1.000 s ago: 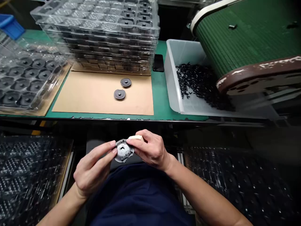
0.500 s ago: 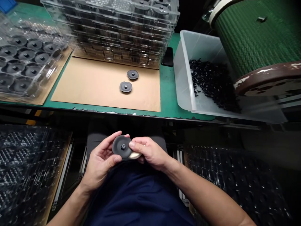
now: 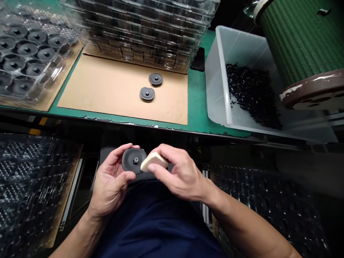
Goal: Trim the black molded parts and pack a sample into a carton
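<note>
Over my lap, my left hand (image 3: 113, 179) grips a dark grey oval dished part (image 3: 130, 159) by its edge, thumb below and fingers behind. A small metal-tipped stud stands at the part's centre. My right hand (image 3: 180, 172) pinches a cream-coloured flat pad (image 3: 153, 160), its kind unclear. One end of this pad lies against or just over the right edge of the dished part; whether they touch I cannot tell. Two similar dished parts, a nearer one (image 3: 147, 94) and a farther one (image 3: 156, 79), lie on a cardboard sheet (image 3: 107, 89).
Stacked clear plastic trays (image 3: 145, 36) stand behind the cardboard. At left, another tray (image 3: 29, 53) holds several dished parts. To the right are a translucent bin (image 3: 217, 82) of small black pieces (image 3: 252, 93), a dark flat object (image 3: 198, 59) and a green spool (image 3: 303, 39). More trays flank my lap.
My right hand has left the dished part's face and turned, bringing the cream pad from beneath up to its right edge. The left hand has shifted slightly left, still holding the part.
</note>
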`<state>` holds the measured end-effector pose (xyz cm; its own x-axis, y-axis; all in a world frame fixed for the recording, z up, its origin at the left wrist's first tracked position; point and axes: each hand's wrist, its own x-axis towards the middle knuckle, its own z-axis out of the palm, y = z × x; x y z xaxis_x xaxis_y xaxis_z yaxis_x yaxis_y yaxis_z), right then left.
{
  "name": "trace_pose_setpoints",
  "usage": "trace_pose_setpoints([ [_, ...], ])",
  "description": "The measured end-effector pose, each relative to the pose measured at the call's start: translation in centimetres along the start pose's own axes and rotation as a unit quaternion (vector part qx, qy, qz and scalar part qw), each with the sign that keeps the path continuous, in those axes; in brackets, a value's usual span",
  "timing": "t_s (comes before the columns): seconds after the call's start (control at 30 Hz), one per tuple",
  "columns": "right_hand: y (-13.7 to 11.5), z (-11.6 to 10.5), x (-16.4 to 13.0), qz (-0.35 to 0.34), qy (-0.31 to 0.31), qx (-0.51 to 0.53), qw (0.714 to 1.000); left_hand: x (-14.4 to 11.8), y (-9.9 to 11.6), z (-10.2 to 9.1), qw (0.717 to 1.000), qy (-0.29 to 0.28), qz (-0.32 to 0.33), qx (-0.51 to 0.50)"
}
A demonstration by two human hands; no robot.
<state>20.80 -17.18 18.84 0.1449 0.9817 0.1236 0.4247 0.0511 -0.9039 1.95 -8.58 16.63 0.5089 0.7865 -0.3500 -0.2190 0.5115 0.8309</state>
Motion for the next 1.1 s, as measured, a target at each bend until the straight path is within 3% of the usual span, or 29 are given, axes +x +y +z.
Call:
trace_pose_setpoints([
  [0.17, -0.2, 0.4, 0.0, -0.015, 0.043, -0.041, 0.998, 0.0, 0.1, 0.3, 1.000, 0.014, 0.018, 0.000],
  [0.27, -0.3, 0.3, 0.1, -0.016, -0.011, 0.018, 1.000, -0.1, 0.2, 0.5, 1.000, 0.000, 0.003, -0.001],
  [0.4, -0.1, -0.3, 0.5, -0.047, 0.025, -0.050, 0.997, -0.3, 0.4, 0.3, 0.999, -0.027, -0.037, -0.016],
  [0.53, 0.0, -1.1, 0.9, -0.058, -0.043, -0.044, 0.996, -0.6, 0.1, -0.2, 0.995, -0.053, -0.080, -0.032],
  [0.63, -0.1, -1.2, 0.9, -0.069, -0.021, -0.128, 0.989, -0.7, -0.2, -0.3, 0.991, -0.080, -0.103, -0.039],
  [0.83, -0.5, -0.8, 0.7, -0.024, -0.023, -0.084, 0.996, -0.5, -0.2, 0.2, 0.993, -0.024, -0.089, -0.069],
  [0.97, -0.6, -0.5, 0.7, -0.018, 0.015, -0.117, 0.993, -0.4, -0.2, 0.4, 0.994, -0.007, -0.084, -0.063],
  [1.1, -0.5, -0.3, 0.9, -0.007, -0.020, -0.055, 0.998, -0.5, -0.3, 0.5, 0.994, 0.005, -0.085, -0.069],
])
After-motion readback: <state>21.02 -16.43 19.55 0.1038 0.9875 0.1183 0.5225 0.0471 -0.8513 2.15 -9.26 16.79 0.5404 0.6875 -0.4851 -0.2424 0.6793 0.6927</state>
